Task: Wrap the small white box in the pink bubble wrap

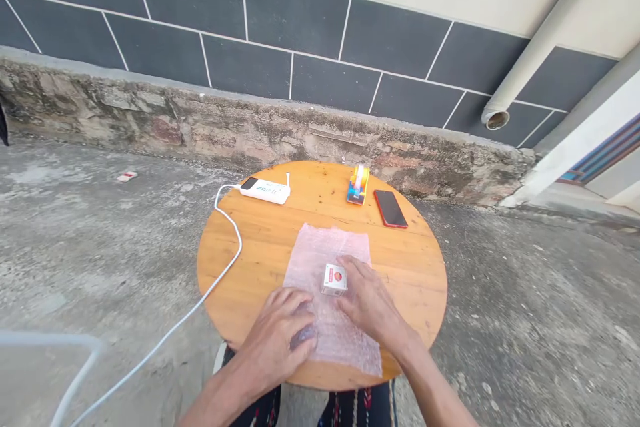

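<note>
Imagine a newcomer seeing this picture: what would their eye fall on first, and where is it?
Probably the small white box, sitting on a pinkish wrapping sheet between the left hand and right hand. Next, the bright yellow tape dispenser near the far edge of the round wooden table, with a red-edged phone to its right.
</note>
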Tool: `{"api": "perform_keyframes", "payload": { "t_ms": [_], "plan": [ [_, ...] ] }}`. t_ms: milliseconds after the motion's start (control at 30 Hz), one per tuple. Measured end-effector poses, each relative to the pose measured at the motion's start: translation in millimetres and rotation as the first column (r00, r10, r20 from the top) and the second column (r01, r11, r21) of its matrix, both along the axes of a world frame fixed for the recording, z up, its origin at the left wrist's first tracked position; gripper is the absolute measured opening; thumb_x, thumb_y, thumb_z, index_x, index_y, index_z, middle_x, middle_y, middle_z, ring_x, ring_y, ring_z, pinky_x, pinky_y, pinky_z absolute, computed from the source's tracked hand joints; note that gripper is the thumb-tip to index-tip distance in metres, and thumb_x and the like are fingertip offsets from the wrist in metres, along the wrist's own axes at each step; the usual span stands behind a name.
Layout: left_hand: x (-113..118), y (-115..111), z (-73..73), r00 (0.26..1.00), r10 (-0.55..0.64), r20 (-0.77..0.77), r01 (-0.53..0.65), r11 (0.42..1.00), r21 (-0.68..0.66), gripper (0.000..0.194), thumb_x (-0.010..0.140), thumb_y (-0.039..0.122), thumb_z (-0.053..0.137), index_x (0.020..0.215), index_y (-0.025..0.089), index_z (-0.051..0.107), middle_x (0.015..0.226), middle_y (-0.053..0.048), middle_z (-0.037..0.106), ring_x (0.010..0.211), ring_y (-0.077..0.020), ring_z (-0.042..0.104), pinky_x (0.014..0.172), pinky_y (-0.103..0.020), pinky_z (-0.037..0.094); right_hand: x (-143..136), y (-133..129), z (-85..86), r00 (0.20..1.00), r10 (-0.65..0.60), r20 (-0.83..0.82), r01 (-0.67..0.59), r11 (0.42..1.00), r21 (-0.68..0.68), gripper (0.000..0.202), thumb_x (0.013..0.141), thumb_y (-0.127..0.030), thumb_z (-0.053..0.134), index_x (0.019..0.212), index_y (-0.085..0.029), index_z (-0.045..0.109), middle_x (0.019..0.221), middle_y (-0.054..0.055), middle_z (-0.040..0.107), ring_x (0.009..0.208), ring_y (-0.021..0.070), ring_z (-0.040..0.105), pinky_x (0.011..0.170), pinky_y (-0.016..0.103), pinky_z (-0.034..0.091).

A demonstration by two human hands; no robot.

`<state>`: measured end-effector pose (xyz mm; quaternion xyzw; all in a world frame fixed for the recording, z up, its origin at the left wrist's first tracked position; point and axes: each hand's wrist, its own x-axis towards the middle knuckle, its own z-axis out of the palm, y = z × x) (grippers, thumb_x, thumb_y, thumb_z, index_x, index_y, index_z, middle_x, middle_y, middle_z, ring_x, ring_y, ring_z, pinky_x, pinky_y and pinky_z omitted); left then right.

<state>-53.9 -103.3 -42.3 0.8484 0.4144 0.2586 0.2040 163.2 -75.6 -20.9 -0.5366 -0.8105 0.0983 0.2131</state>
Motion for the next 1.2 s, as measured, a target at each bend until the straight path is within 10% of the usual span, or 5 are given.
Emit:
{"api": "perform_keyframes", "payload": {
  "t_ms": [233, 567, 733, 967, 1200],
  "plan": [
    [0.4, 2.9, 6.3, 1.000, 0.004, -0.014, -0.004, 1.000, -0.012, 0.019, 0.079, 0.015, 0.056, 0.092, 0.025, 0.066, 0.115, -0.003, 0.058, 0.109, -0.0232, 0.047, 0.097, -0.040, 0.038, 44.3, 2.3, 0.1, 0.965, -0.175, -0.196, 0.177, 0.984, -0.006, 0.048, 0.079, -0.026, 0.053, 0.127, -0.020, 0.049, 0.124, 0.009, 0.058, 0.112, 0.0247, 0.054, 0.095, 0.041, 0.042],
    [29.2, 22.7, 2.4, 0.998, -0.006, -0.066, 0.008, 1.000, 0.020, 0.029, 0.072, 0.015, 0.058, 0.100, 0.023, 0.063, 0.124, -0.005, 0.054, 0.117, -0.0265, 0.043, 0.102, -0.043, 0.034, 121.6, -13.2, -15.3, 0.930, -0.368, -0.010, 0.367, 0.929, -0.034, 0.052, 0.079, -0.032, 0.049, 0.129, -0.018, 0.048, 0.127, 0.011, 0.056, 0.114, 0.0272, 0.054, 0.094, 0.042, 0.044],
    [26.5, 35.9, 4.8, 0.997, -0.008, -0.077, 0.013, 0.997, 0.073, 0.034, 0.071, 0.014, 0.058, 0.104, 0.024, 0.062, 0.126, -0.005, 0.053, 0.119, -0.0260, 0.043, 0.103, -0.043, 0.033, 95.2, -24.5, -2.8, 0.927, -0.375, 0.001, 0.365, 0.902, 0.230, 0.047, 0.084, -0.034, 0.047, 0.129, -0.019, 0.049, 0.136, 0.012, 0.047, 0.124, 0.0305, 0.044, 0.097, 0.049, 0.040],
    [17.0, 47.9, 1.2, 0.987, 0.034, -0.155, -0.029, 0.999, 0.036, 0.045, 0.070, 0.028, 0.066, 0.115, 0.023, 0.058, 0.134, -0.009, 0.048, 0.127, -0.0287, 0.037, 0.108, -0.047, 0.029, -1.0, -3.0, -9.4, 0.993, 0.037, 0.109, -0.044, 0.997, 0.064, 0.049, 0.087, -0.014, 0.041, 0.135, -0.018, 0.045, 0.140, 0.009, 0.045, 0.128, 0.0236, 0.041, 0.105, 0.043, 0.036],
    [10.6, 44.5, -6.2, 0.994, 0.059, -0.095, -0.058, 0.998, 0.007, 0.055, 0.068, 0.033, 0.069, 0.121, 0.025, 0.055, 0.139, -0.007, 0.045, 0.131, -0.0278, 0.034, 0.111, -0.045, 0.026, 9.4, 17.7, -31.9, 0.946, -0.122, 0.299, 0.100, 0.991, 0.089, 0.046, 0.089, -0.026, 0.047, 0.132, -0.010, 0.048, 0.140, 0.016, 0.044, 0.128, 0.0307, 0.040, 0.104, 0.050, 0.035]
  ]
}}
